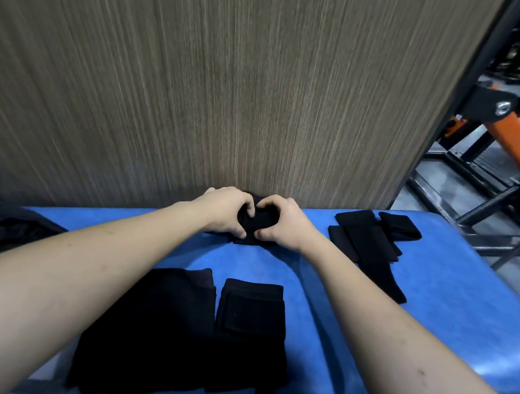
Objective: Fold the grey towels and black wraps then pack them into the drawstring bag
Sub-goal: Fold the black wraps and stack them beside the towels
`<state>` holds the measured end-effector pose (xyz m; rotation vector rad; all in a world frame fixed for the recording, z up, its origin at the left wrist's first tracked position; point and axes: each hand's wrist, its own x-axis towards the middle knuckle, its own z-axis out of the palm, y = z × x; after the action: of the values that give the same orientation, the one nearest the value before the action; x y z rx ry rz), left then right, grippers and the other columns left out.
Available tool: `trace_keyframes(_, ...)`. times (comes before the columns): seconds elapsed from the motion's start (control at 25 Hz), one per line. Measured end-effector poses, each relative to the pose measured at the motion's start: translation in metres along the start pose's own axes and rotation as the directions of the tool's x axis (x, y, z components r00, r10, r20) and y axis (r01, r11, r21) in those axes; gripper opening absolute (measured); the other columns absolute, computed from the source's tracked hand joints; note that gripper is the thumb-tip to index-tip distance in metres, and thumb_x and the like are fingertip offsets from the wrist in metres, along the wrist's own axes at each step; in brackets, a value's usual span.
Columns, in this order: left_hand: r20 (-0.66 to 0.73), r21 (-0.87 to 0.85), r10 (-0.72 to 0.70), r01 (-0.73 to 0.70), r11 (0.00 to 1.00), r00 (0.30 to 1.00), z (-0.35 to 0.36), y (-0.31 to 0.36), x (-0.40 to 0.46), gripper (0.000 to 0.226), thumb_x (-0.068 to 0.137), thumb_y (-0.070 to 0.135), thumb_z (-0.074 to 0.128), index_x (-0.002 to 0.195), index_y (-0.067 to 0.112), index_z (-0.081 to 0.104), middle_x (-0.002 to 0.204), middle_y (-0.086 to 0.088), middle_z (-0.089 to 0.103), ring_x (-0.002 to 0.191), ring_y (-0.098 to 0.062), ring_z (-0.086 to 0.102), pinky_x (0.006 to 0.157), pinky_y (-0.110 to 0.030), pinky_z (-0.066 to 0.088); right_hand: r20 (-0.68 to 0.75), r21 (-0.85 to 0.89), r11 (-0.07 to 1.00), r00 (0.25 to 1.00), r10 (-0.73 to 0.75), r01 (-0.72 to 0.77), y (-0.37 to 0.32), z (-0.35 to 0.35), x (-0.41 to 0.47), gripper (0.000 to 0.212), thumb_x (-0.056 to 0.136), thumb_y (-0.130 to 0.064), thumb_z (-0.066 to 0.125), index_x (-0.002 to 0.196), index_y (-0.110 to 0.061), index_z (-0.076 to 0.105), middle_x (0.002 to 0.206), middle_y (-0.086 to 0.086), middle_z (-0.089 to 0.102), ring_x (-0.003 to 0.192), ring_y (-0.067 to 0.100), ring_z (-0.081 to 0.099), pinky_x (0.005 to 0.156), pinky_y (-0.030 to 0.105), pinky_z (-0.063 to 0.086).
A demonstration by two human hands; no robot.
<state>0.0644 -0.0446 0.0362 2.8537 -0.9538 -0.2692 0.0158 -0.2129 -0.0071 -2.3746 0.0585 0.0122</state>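
The fingers (246, 209) of the left hand (225, 211) and those of the right hand (283, 223) are curled around a small black fabric wrap (257, 225), which is gripped from both sides with the thumbs set at its near edge. The wrap is bunched into a compact, matte, soft-looking bundle and is pressed onto the blue padded table (452, 310), close to the wood-grain wall panel (232, 81) just beyond the fingertips. To the right of the fingers, well apart, a loose group of flat black fabric strips (372, 240) is laid in overlapping bands. Nearer than the fingers, between the forearms, a folded black rectangular cloth (249, 317) with a stitched patch is seen beside a larger dark folded cloth (148, 329), the two touching. Far left of the fingers, a dark crumpled fabric heap (1, 230) is partly visible. Beyond the table's right end, an orange and black metal frame (514, 143) is seen.
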Motion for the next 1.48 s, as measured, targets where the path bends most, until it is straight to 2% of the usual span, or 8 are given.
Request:
trace_keyframes(0.16,-0.056,0.0,0.045,-0.045,0.999,0.997,-0.007,0.012,-0.008,0.045,0.076,0.033,0.08,0.116,0.032,0.059,0.105,0.006,0.047,0.112,-0.018,0.051,0.102,-0.036,0.031,-0.061,0.235,0.972,0.998,0.02,-0.005,-0.005,-0.008,-0.018,0.053,0.07,-0.004,0.079,0.115,-0.024,0.062,0.117,0.001,0.062,0.102,0.015,0.059,0.075,0.023,0.05)
trace_keyframes(0.36,-0.104,0.048,0.134,-0.13,0.99,0.985,-0.026,0.032,-0.036,0.044,0.077,0.033,0.079,0.116,0.035,0.058,0.106,0.007,0.047,0.113,-0.016,0.051,0.104,-0.035,0.029,-0.076,0.332,0.943,0.995,0.057,-0.029,-0.02,-0.027,-0.058,0.053,0.071,0.004,0.066,0.114,-0.026,0.064,0.111,0.001,0.064,0.081,0.013,0.057,0.058,0.02,0.046)
trace_keyframes(0.76,-0.343,-0.011,0.201,-0.218,0.976,0.917,-0.058,0.089,-0.125,0.042,0.078,0.034,0.074,0.115,0.039,0.054,0.101,0.012,0.046,0.107,-0.011,0.048,0.096,-0.026,0.023,-0.241,0.32,0.938,0.969,-0.054,0.132,-0.065,-0.079,-0.175,0.06,0.074,0.005,0.062,0.123,-0.03,0.061,0.122,-0.004,0.057,0.101,0.016,0.061,0.073,0.032,0.056)
trace_keyframes(0.92,-0.402,0.038,0.231,-0.236,0.971,0.886,-0.058,0.109,-0.153,0.048,0.081,0.033,0.072,0.123,0.039,0.05,0.103,0.012,0.046,0.105,-0.011,0.046,0.102,-0.027,0.024,-0.262,0.347,0.931,0.965,-0.022,0.116,-0.066,-0.09,-0.214,0.058,0.078,0.007,0.059,0.123,-0.029,0.059,0.113,-0.004,0.054,0.069,0.006,0.051,0.041,0.012,0.037)
trace_keyframes(1.0,-0.413,0.03,0.232,-0.241,0.97,0.881,-0.053,0.114,-0.162,0.05,0.081,0.034,0.073,0.125,0.04,0.049,0.105,0.012,0.049,0.106,-0.011,0.047,0.105,-0.029,0.026,-0.275,0.374,0.92,0.961,-0.014,0.12,-0.061,-0.089,-0.225,0.058,0.077,0.007,0.059,0.121,-0.031,0.059,0.114,-0.002,0.055,0.076,0.009,0.056,0.048,0.014,0.044)
trace_keyframes(1.08,-0.41,0.021,0.225,-0.237,0.971,0.884,-0.044,0.115,-0.167,0.053,0.08,0.036,0.074,0.126,0.041,0.048,0.107,0.013,0.05,0.107,-0.01,0.047,0.105,-0.029,0.026,-0.284,0.405,0.905,0.959,-0.011,0.131,-0.053,-0.083,-0.23,0.06,0.074,0.007,0.06,0.118,-0.034,0.061,0.12,0.0,0.057,0.098,0.015,0.061,0.071,0.03,0.058)
trace_keyframes(1.16,-0.414,0.005,0.207,-0.225,0.974,0.886,-0.033,0.112,-0.168,0.055,0.079,0.037,0.075,0.127,0.04,0.048,0.109,0.013,0.051,0.109,-0.01,0.047,0.104,-0.028,0.025,-0.271,0.432,0.894,0.963,0.002,0.12,-0.045,-0.075,-0.231,0.061,0.072,0.005,0.06,0.117,-0.037,0.061,0.122,-0.001,0.058,0.105,0.015,0.061,0.082,0.038,0.058)
trace_keyframes(1.48,-0.438,-0.052,0.15,-0.192,0.98,0.886,-0.004,0.09,-0.161,0.055,0.079,0.04,0.074,0.127,0.043,0.048,0.106,0.017,0.05,0.105,-0.007,0.045,0.101,-0.024,0.02,-0.214,0.441,0.892,0.977,-0.002,0.099,-0.024,-0.068,-0.225,0.063,0.073,0.008,0.06,0.117,-0.038,0.061,0.121,-0.007,0.059,0.097,0.017,0.064,0.076,0.038,0.056)
